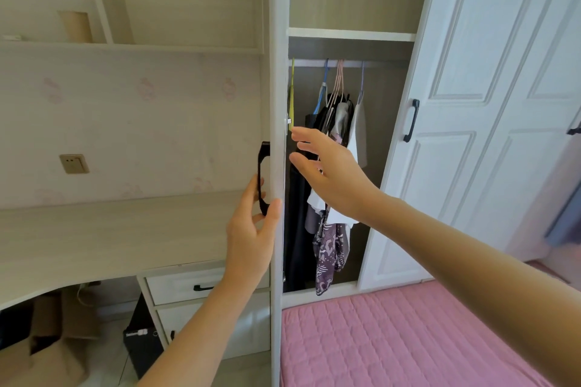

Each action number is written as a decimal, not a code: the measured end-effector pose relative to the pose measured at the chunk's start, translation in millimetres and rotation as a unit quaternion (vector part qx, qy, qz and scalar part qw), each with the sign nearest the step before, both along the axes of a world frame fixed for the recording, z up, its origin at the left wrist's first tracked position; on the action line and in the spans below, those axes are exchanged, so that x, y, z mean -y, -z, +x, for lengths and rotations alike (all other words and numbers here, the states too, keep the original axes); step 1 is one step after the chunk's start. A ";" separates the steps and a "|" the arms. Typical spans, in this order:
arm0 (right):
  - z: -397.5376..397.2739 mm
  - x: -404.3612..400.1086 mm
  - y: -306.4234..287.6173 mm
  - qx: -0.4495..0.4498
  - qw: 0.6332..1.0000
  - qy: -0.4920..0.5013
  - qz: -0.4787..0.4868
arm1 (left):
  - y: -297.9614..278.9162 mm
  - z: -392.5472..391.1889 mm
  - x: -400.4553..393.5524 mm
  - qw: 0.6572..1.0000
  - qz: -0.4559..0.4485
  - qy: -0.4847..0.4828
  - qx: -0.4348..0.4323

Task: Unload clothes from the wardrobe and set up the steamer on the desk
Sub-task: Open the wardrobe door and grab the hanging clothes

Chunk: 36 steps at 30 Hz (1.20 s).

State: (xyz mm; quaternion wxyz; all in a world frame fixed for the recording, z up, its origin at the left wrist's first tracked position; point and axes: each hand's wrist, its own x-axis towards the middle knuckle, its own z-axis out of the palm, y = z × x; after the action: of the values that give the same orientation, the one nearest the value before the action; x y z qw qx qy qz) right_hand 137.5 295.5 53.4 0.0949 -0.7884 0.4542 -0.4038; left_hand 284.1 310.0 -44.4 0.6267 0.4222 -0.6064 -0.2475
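The wardrobe's left door (278, 78) stands open, edge-on to me, with a black handle (262, 177) on its left face. My left hand (251, 239) grips the door's edge, fingers curled behind the handle and thumb on the edge. My right hand (327, 173) reaches into the wardrobe with fingers spread, holding nothing, just in front of the hanging clothes (341, 122). Dark, white, grey and purple patterned garments (328, 248) hang on coloured hangers from the rail (377, 63). The desk (110, 229) lies to the left. No steamer is in view.
The white right door (471, 104) is swung open to the right. A pink quilted bed (393, 339) lies below the wardrobe. Desk drawers (188, 287), a black box (141, 336) and cardboard (56, 339) sit under the desk. A wall socket (74, 163) is above it.
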 end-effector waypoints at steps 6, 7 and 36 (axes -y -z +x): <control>-44.4 4.0 6.8 -0.118 0.991 0.058 0.017 | -5.6 -11.7 -4.9 0.978 -0.095 -0.149 0.107; -51.7 5.1 7.7 -0.123 0.990 0.063 0.022 | -8.0 -13.6 -5.3 0.971 -0.117 -0.167 0.123; -147.1 203.5 32.8 -0.315 0.934 0.165 -0.012 | -24.6 -150.8 228.5 0.856 -0.049 -0.199 0.474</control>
State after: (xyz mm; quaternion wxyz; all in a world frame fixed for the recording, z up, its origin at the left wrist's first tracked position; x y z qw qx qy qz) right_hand -9.6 92.1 20.7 -0.1302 -0.7903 0.5797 -0.1495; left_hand 133.3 81.5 -19.8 0.3186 0.5687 -0.7448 0.1424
